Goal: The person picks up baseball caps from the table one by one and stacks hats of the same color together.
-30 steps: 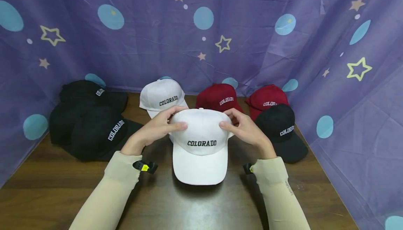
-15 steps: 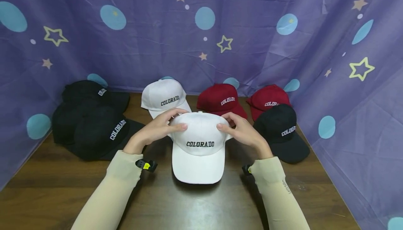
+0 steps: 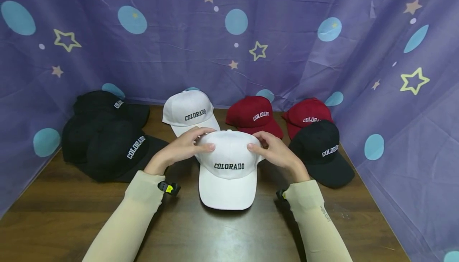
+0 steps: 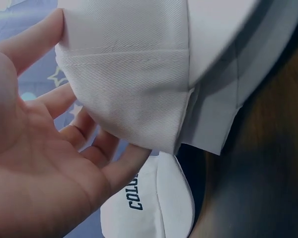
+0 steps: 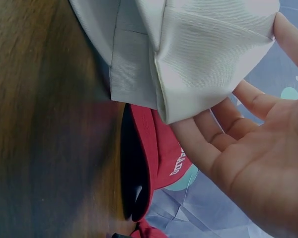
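Note:
A white baseball cap [image 3: 228, 154] with COLORADO across its front is in the middle of the head view, its brim toward me. My left hand [image 3: 186, 148] holds the crown's left side, thumb on the front panel and fingers around the back. On the opposite side my right hand [image 3: 277, 150] grips it the same way. Both wrist views show fingers under the crown's lower edge. A second white layer [image 4: 211, 116] with its own brim lies directly beneath this cap, like another cap nested under it; the head view hides it.
Behind stand another white cap [image 3: 188, 108] and two red caps [image 3: 247, 110] [image 3: 308, 112]. Several black caps [image 3: 111, 146] overlap at the left; one black cap [image 3: 317, 146] sits at the right. A purple curtain [image 3: 161, 55] borders the wooden table [image 3: 222, 242].
The held cap's crown and both hands have sunk slightly. The whole scene has shifted a little to the right in the head view; the other caps stay in place.

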`<state>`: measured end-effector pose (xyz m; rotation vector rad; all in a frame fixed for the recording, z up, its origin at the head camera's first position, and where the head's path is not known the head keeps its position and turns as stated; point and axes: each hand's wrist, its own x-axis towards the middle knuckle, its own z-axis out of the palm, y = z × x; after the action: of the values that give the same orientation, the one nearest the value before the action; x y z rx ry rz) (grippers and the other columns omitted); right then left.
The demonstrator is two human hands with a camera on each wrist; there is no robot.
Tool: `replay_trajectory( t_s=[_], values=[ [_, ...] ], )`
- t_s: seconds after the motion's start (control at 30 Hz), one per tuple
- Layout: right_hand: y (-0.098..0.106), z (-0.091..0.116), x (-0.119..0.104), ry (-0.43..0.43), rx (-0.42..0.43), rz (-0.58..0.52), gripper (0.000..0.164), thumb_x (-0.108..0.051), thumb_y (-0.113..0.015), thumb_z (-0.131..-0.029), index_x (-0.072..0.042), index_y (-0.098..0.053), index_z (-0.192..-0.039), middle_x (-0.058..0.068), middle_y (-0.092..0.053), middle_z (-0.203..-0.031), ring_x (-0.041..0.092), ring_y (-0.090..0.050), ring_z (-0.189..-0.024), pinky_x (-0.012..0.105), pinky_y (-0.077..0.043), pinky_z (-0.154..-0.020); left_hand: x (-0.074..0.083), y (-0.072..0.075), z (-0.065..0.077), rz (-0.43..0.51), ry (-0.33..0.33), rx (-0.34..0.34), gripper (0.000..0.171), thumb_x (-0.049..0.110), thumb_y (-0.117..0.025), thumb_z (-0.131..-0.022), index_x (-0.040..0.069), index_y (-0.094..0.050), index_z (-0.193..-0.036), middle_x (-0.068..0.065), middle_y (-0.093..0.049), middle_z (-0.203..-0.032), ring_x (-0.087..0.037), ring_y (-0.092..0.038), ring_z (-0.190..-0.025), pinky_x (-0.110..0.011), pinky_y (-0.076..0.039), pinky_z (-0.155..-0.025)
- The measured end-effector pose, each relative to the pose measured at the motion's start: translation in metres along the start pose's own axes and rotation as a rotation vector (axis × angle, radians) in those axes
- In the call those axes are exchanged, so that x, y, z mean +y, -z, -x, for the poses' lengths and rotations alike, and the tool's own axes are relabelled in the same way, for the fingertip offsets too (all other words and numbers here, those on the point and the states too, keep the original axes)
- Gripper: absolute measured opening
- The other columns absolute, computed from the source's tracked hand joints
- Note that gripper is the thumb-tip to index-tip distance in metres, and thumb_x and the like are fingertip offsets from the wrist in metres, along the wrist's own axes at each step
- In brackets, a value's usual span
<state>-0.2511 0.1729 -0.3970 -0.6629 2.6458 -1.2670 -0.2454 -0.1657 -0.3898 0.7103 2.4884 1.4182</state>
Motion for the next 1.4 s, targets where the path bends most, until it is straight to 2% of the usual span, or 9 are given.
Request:
replay_trajectory(
  t_s=[0.17,0.47,0.8,1.07,1.2,1.4],
  values=[
    [-0.0004,-0.0007,0.0008,0.006,-0.006,0.013,0.048,-0.04,-0.075,-0.098,-0.012,-0.064,-0.135,0.007,-0.066,-0.12,0.026,-0.064,-0.105,0.038,-0.057,-0.087,0.0003,0.0002,0.0018,-0.041,0.052,-0.001,0.06,0.037,-0.076,-0.099,0.018,-0.057,-0.153,-0.011,-0.052,-0.139,-0.027,-0.048,-0.119,-0.044,-0.046,-0.099],
    [-0.0015,-0.001,0.0025,-0.005,-0.003,0.02,0.05,-0.041,-0.076,-0.097,-0.012,-0.064,-0.136,0.007,-0.065,-0.123,0.024,-0.065,-0.107,0.038,-0.057,-0.089,0.0026,0.0014,0.0044,-0.088,0.099,0.001,0.068,0.038,-0.077,-0.098,0.011,-0.053,-0.155,-0.016,-0.05,-0.138,-0.028,-0.046,-0.123,-0.043,-0.044,-0.101],
    [-0.0019,-0.0004,0.0024,-0.015,0.001,0.017,0.052,-0.035,-0.081,-0.095,-0.009,-0.063,-0.137,0.009,-0.066,-0.123,0.026,-0.065,-0.107,0.037,-0.058,-0.086,0.0032,0.0004,0.0043,-0.078,0.057,0.006,0.054,0.031,-0.08,-0.096,0.012,-0.064,-0.143,-0.013,-0.053,-0.129,-0.027,-0.047,-0.118,-0.041,-0.046,-0.095],
    [-0.0041,-0.0016,0.0016,-0.012,0.012,0.015,0.052,-0.031,-0.083,-0.094,-0.007,-0.063,-0.136,0.012,-0.066,-0.121,0.027,-0.065,-0.105,0.037,-0.058,-0.084,-0.0019,-0.0006,0.0025,-0.099,0.088,0.015,0.055,0.034,-0.081,-0.096,0.013,-0.064,-0.144,-0.014,-0.052,-0.129,-0.03,-0.052,-0.114,-0.04,-0.049,-0.092],
    [-0.0053,-0.0026,0.0026,-0.02,0.019,0.018,0.052,-0.032,-0.083,-0.094,-0.008,-0.063,-0.137,0.01,-0.065,-0.122,0.027,-0.065,-0.107,0.036,-0.058,-0.085,-0.0032,-0.0014,0.0021,-0.11,0.095,0.022,0.055,0.035,-0.081,-0.096,0.013,-0.064,-0.143,-0.014,-0.052,-0.129,-0.031,-0.052,-0.115,-0.042,-0.048,-0.093],
    [-0.007,-0.0038,0.0022,-0.001,0.04,0.029,0.054,-0.031,-0.082,-0.096,-0.005,-0.063,-0.139,0.012,-0.063,-0.124,0.028,-0.063,-0.11,0.039,-0.057,-0.089,-0.0035,-0.003,0.0007,-0.123,0.067,0.035,0.054,0.033,-0.078,-0.099,0.011,-0.062,-0.146,-0.014,-0.051,-0.131,-0.031,-0.049,-0.119,-0.045,-0.046,-0.098]
  ],
)
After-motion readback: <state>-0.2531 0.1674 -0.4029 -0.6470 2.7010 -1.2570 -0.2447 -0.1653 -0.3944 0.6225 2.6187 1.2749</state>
